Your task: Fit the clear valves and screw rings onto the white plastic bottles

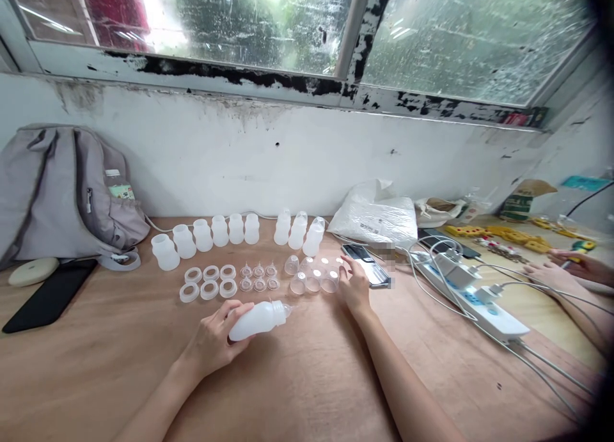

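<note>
A frosted white baby bottle lies tilted in my left hand, closed around its body. A ring and a clear nipple top the bottle, pointing right. My right hand has thumb and fingertips around a clear dome cap at the right end of the back row of caps. Several more clear caps stand in two rows beside it. Left of them are clear nipples and white collar rings, also in two rows.
Open bottle bodies line the wall, with three capped bottles to their right. A phone lies beyond my right hand. A power strip with cables, a plastic bag, and a backpack flank the area. Another person's hands are at right.
</note>
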A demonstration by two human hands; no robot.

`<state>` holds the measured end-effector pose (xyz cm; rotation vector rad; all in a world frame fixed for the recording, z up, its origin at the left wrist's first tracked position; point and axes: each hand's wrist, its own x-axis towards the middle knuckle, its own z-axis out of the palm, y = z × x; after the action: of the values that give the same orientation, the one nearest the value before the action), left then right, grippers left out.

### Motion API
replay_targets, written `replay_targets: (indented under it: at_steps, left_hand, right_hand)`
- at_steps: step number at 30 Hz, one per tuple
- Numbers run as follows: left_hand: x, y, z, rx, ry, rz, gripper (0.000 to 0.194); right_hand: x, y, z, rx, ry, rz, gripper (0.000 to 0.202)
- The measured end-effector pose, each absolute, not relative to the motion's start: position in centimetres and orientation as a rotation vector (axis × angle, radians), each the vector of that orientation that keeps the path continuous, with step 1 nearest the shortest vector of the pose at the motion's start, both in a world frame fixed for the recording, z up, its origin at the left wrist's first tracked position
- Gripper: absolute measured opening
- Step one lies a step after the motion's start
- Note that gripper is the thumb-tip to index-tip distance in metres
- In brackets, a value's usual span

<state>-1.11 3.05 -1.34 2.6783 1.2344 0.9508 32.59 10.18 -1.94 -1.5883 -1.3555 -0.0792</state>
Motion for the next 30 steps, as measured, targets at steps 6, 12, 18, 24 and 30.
replay_targets:
  at_steps: [6, 12, 18, 24, 30]
  left_hand:
    - [-0.5, 2.8, -1.4, 2.582, 1.308, 1.004, 0.043]
    - [0.4, 2.1, -1.0, 2.396, 1.414, 1.028, 0.041]
    - [2.2, 0.3, -0.5, 2.271, 1.279, 0.971, 0.033]
    - [3.6, -0.9, 1.4, 1.746, 1.102, 0.816, 0.026]
    - [4.2, -1.3, 0.5, 1.125, 0.908, 0.786, 0.038]
  right_hand:
    - [26.9, 6.6, 0.3, -1.369, -1.321, 0.235, 0.027]
    - [20.2, 3.3, 0.3, -1.131, -1.297, 1.321, 0.035]
    - [18.6, 2.4, 0.5, -1.211, -1.126, 1.383, 0.033]
    - [18.6, 1.7, 0.5, -1.188, -1.110, 1.156, 0.036]
    - [18.8, 1.0, 0.1, -1.162, -1.069, 1.172, 0.034]
